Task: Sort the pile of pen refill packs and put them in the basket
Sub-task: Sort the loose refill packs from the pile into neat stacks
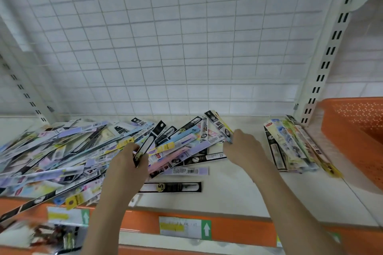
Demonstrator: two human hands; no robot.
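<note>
A big loose pile of pen refill packs [68, 151] covers the left half of the white shelf [238, 190]. My left hand [128, 161] is closed on a black-and-white pack at the pile's right edge. My right hand [242, 145] pinches the lower end of a black pack [219, 126] that slants up and to the left. A smaller stack of packs [294, 147] lies to the right, next to the orange basket [356, 130] at the far right. The part of the basket's inside that I can see holds no packs.
A single black pack [172, 187] and a lilac pack [186, 171] lie loose near the shelf's front. A white wire grid [186, 47] backs the shelf, with slotted uprights at both sides. The orange front rail [238, 227] carries price labels. More goods sit on the shelf below.
</note>
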